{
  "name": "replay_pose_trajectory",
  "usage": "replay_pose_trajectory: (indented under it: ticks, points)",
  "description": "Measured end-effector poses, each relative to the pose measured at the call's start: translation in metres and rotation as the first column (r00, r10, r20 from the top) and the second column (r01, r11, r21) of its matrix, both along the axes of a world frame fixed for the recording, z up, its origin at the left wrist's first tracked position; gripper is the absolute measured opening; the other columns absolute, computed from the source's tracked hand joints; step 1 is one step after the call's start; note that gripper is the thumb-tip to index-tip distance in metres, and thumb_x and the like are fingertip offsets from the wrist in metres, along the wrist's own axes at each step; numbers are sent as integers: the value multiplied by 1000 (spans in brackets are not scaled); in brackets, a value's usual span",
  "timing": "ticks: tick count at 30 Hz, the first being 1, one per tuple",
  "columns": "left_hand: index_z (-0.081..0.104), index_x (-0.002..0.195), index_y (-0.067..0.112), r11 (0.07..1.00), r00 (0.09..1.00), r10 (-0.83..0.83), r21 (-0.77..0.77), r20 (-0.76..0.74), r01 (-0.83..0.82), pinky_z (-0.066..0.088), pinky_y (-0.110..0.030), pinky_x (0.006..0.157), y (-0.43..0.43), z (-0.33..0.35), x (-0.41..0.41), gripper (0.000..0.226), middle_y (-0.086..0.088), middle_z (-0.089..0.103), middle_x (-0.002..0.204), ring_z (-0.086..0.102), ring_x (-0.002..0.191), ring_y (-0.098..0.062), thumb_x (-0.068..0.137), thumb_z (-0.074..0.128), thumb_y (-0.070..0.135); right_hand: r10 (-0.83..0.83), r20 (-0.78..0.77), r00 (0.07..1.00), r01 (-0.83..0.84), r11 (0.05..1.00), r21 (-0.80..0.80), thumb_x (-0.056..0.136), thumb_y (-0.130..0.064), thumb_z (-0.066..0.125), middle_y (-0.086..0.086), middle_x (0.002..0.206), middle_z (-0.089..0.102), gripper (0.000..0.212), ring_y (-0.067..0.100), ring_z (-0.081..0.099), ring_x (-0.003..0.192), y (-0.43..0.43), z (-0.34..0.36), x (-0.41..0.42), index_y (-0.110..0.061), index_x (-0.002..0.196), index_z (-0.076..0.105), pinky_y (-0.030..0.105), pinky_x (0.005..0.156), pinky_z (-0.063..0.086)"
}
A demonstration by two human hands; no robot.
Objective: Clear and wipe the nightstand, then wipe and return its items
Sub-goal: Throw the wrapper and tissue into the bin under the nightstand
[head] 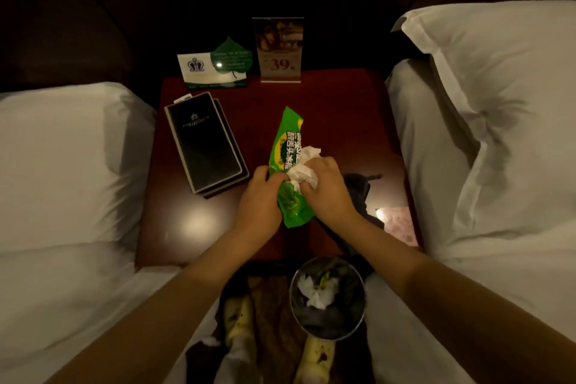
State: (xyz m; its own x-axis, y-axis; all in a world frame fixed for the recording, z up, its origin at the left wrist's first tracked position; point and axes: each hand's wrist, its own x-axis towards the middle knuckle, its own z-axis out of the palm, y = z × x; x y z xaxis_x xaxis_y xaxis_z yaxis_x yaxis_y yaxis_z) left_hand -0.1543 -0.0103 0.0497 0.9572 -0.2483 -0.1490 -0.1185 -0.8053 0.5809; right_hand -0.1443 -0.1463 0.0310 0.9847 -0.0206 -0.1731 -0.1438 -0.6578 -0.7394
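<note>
The green wipe packet (288,165) sits just above the middle of the nightstand's dark red surface (343,109), held between both hands. The left hand (260,196) pinches the packet's near left edge, fingers closed on the film. The right hand (324,187) is clenched around a crumpled white wipe (304,165) pressed against the packet's face.

The packet looks light, soft and crinkly, with a glossy film likely to slip under a flat grip; it is best taken by the sealed end or pinched across its width, as the left hand does now. The wipe is limp and will ball up, so a full fist suits it.

A black folder (204,142), a leaf card (230,59) and a price stand (279,50) remain on the surface. The dark thing by the right wrist is too dim to name. A bin (327,299) stands on the floor below.
</note>
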Motion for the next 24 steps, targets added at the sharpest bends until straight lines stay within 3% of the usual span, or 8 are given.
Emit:
replay_pose_trajectory:
  ticks: [4,7,13,17,24]
  points:
    - [59,120,12,998,994,59,-14,-90,-60,39,-20,81,-7,-3,-57,36,-11,49,126,56,106,-25,85,62,11,79,-53,996,-79,997,-6,84,-1,53,17,114,46,26,30,50,102,-7,-4,-49,1,110,56,22,79,35]
    - [60,120,10,996,986,71,-49,-151,-79,41,-20,84,-15,-8,-95,35,-11,48,124,57,104,-24,85,62,9,122,-122,985,-122,993,6,85,-3,55,18,119,45,29,30,49,109,-14,-6,-83,2,115,55,31,93,39]
    - [56,127,17,997,956,65,-9,-286,-71,44,-24,96,-30,-22,-157,41,-6,46,129,56,112,-21,87,58,13,173,-221,960,-166,985,50,85,-2,55,17,121,45,31,27,47,113,-32,-14,-144,1,116,55,25,99,35]
    - [56,128,20,999,917,45,-9,-397,-53,38,-13,90,-39,-35,-194,41,-3,46,128,55,111,-17,88,56,15,159,-299,941,-139,986,89,84,-1,55,14,118,46,31,24,47,112,-46,-28,-185,-1,115,56,17,92,32]
    - [55,128,16,999,757,44,15,-652,-46,32,-12,99,-57,-89,-219,42,-10,43,134,47,125,-22,87,56,7,173,-567,805,-174,983,53,87,-10,55,15,133,42,45,26,44,125,-69,-82,-220,-5,131,46,19,99,32]
